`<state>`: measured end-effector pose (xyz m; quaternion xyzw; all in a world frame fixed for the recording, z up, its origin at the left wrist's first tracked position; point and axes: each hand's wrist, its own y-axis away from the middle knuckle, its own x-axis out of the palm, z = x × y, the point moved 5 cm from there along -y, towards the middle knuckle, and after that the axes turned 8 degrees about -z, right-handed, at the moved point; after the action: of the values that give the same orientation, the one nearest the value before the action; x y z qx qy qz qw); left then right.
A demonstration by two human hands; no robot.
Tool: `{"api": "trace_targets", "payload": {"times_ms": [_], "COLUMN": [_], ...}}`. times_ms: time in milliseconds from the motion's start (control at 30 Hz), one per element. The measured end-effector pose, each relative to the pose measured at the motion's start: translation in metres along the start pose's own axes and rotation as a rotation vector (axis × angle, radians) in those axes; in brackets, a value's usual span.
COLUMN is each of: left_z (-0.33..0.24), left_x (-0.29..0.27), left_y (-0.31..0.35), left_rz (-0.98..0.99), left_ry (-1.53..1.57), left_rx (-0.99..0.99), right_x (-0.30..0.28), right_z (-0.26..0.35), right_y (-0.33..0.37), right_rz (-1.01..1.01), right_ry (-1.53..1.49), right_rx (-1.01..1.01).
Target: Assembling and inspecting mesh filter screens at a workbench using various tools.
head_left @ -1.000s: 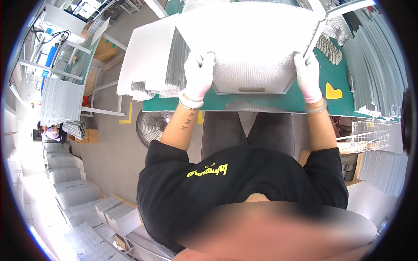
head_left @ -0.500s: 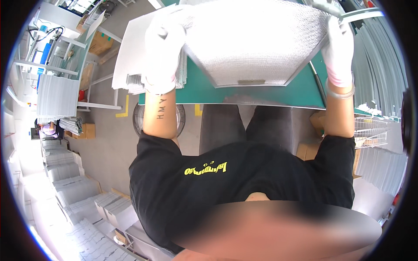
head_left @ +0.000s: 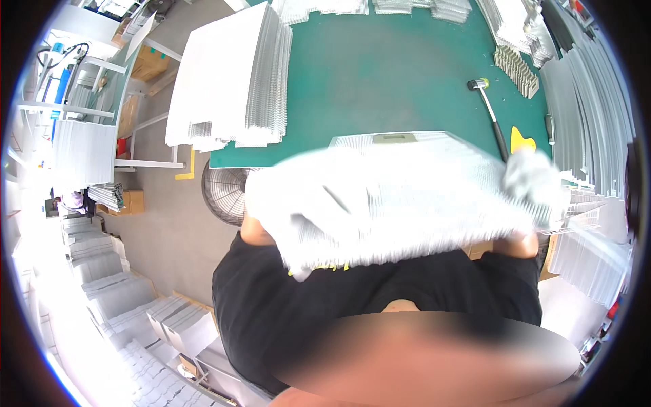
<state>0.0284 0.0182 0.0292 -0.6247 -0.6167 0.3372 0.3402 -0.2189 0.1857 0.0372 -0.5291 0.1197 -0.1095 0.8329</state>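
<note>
A silver metal mesh filter panel (head_left: 407, 190) is held between my two white-gloved hands, close to my chest and over the near edge of the green table. A small rectangular tab shows along its far edge. My left hand (head_left: 271, 210) grips the panel's left end, its fingers wrapped over the edge near a dark slit. On the right end, my right hand (head_left: 532, 178) is closed round the other edge, smeared by motion. A mallet (head_left: 497, 132) and a yellow flat piece (head_left: 521, 139) lie on the table just beyond my right hand.
At the left of the green table (head_left: 380, 74) stands a tall stack of mesh sheets (head_left: 224, 74). A row of small metal pieces (head_left: 517, 71) lies at the far right, near more mesh stacks. A floor fan (head_left: 227, 193) stands below the table's left corner. Grey panels (head_left: 590, 115) line the right side.
Both hands have drawn the panel from over the table toward my chest and tipped it, so its tabbed edge now points away. The tabletop and mallet behind have come into view.
</note>
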Motion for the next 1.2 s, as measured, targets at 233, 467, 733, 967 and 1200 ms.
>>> {"api": "trace_targets", "payload": {"times_ms": [233,467,733,967,1200], "left_z": [0.092,0.131,0.011,-0.01,0.011], "left_x": [-0.01,-0.027,-0.031,-0.025,-0.005], "left_y": [0.09,0.083,0.032,0.0,0.01], "left_rz": [0.186,0.338,0.026,-0.788,0.088], "left_ry": [-0.346,-0.921,0.083,-0.973,-0.457], "left_rx": [-0.886,-0.949,-0.286,0.21,-0.023], "right_x": [0.024,0.014,0.003,0.004,-0.01], "right_z": [0.031,0.036,0.007,-0.051,-0.029], "right_y": [0.026,0.046,0.009,-0.036,0.019], "right_rz": [0.294,0.223,-0.092,-0.204,-0.192], "right_ry": [-0.209,-0.089,0.336,0.032,-0.128], "right_rx": [-0.049,-0.052,0.18,0.05,0.116]}}
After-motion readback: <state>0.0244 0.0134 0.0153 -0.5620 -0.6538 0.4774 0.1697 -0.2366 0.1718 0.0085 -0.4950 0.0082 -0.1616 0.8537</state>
